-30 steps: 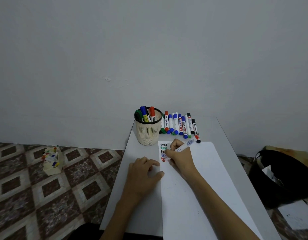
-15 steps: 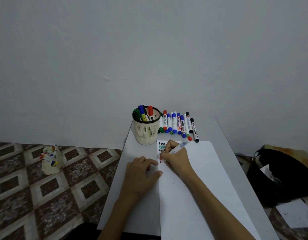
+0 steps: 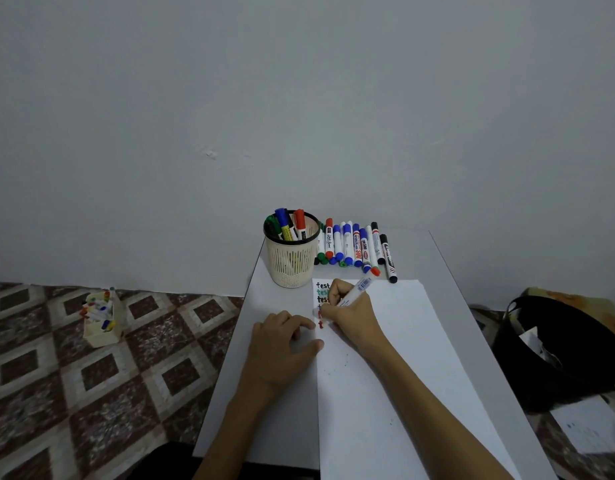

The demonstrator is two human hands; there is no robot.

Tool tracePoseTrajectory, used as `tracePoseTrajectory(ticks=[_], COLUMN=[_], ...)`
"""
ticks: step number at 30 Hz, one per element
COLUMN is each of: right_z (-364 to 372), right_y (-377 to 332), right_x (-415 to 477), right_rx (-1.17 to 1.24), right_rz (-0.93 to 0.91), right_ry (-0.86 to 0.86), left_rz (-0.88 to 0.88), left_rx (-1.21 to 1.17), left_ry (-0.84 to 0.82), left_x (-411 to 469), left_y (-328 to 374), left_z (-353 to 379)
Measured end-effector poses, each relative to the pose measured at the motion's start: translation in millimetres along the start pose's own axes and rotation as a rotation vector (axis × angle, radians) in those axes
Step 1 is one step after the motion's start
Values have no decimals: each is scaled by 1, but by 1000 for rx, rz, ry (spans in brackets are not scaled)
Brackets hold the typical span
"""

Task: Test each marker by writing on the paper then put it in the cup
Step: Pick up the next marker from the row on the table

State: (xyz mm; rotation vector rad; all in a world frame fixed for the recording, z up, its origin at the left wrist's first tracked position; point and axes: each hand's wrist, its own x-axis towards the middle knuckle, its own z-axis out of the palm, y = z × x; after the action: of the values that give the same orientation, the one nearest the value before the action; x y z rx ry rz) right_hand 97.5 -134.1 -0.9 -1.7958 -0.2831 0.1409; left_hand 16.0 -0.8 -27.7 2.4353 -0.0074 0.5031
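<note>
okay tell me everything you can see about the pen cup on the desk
The cup is a cream, plastic-looking round holder with a dark rim and slotted, mesh-like walls, slightly narrower at the base. It stands upright at the far left of the white table, near the wall. Inside, several markers stand leaning: green, blue, yellow-bodied and red-capped ones show above the rim. A row of loose markers lies just to its right; whether they touch it is unclear. The paper's top corner sits just in front. Neither hand touches it.

marker point(image 3: 355, 291) tip hidden by right hand point(image 3: 351, 315), written words point(image 3: 322, 292) partly covered
</note>
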Motion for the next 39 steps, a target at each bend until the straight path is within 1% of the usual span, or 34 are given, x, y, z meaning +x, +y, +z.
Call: tracePoseTrajectory(ticks=[4,11,17,21,26,30,35,39], right_z=[-1,0,-2,-2,-1,-1,-3,-1], right_y=[1,-3,-3,-3,-2,-2,-1,1], right_x=[0,-4,-3,-4,-4,-4,-4,-4], right_rx=[67,57,32,106,76,57,111,87], right_rz=[-2,-23,19,29,4,21,50,34], right_ry=[51,50,18,74,69,54,103,102], left_rz=[4,4,0,-4,-10,-13,-20,-23], left_rx=[10,11,6,8,-1,2,2,9], left_ry=[11,6,3,2,-4,-6,-7,-15], left_x=[0,1,1,1,0,0,0,0], left_y=[1,2,2,3,3,2,3,3], left_z=[-1,-2,-1,-2,-2,-2,-2,-2])
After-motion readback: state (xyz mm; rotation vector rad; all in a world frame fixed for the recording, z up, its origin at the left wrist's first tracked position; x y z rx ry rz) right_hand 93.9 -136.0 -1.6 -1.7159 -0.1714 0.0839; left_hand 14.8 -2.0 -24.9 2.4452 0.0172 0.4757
